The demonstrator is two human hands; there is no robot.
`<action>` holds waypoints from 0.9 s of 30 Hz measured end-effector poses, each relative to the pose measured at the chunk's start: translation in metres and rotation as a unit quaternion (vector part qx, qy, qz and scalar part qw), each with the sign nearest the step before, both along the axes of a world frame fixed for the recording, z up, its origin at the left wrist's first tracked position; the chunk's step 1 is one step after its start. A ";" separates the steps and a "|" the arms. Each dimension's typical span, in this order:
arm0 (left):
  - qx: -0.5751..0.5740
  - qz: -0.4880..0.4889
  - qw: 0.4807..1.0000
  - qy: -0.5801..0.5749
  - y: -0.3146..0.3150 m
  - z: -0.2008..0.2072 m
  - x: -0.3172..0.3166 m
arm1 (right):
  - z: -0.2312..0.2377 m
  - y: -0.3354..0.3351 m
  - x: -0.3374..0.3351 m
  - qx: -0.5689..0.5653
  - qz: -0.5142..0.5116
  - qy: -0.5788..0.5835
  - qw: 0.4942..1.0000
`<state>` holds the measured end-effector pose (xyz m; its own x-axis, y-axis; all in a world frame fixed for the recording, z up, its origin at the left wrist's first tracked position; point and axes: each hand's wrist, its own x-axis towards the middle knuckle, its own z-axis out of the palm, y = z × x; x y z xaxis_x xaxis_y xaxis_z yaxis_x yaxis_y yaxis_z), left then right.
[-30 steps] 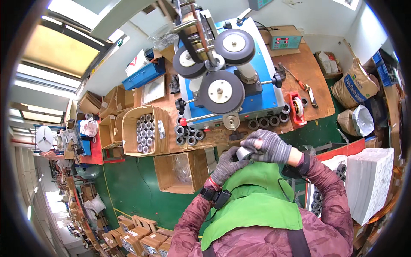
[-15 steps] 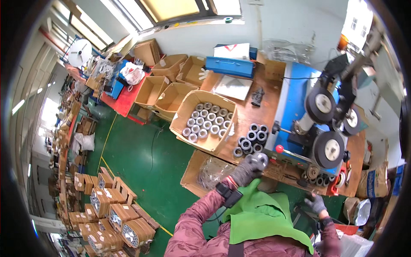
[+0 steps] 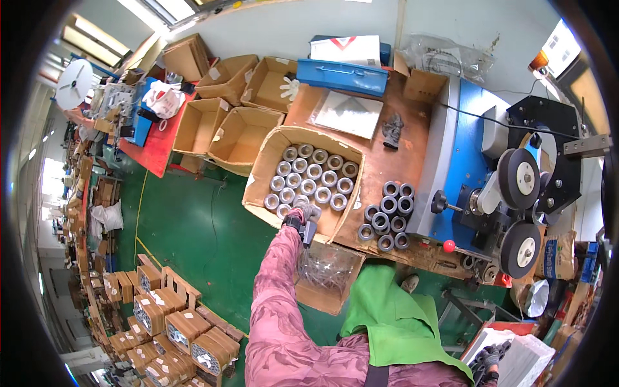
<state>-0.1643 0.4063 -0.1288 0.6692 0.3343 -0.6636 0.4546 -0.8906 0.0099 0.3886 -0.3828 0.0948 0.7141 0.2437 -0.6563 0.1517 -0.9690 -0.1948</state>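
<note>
My left hand (image 3: 305, 210), in a grey glove, reaches over the near wall of an open cardboard box (image 3: 259, 169). Its fingers are closed around a steel ring (image 3: 300, 201) at the near row, mostly covered by the glove. Several similar thick metal rings (image 3: 314, 171) stand in rows inside the box. Low on the right, my right hand (image 3: 491, 358) in a dark glove is beside a white block-shaped stack (image 3: 525, 353). Its fingers look bent, and what they hold, if anything, cannot be made out.
More steel rings (image 3: 389, 205) are grouped on the brown bench (image 3: 371, 169), left of a blue machine (image 3: 451, 155) with black wheels (image 3: 518, 180). Empty cartons (image 3: 245, 137) stand beyond the box. A carton with clear plastic (image 3: 329, 274) sits below the bench edge.
My left hand has moved left from the rings on the bench to the box, carrying a ring. My right hand has moved down and nearer to the white stack. The view has shifted.
</note>
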 end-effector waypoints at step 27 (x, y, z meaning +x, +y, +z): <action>-0.338 0.170 0.919 0.108 0.066 0.060 0.038 | 0.045 0.062 -0.089 0.029 -0.236 0.115 0.964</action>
<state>-0.1266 0.4724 -0.0689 0.4307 -0.0383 -0.9017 0.7623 -0.5193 0.3862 0.2997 -0.3207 0.1399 0.5911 -0.0308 -0.8060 -0.3574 -0.9059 -0.2274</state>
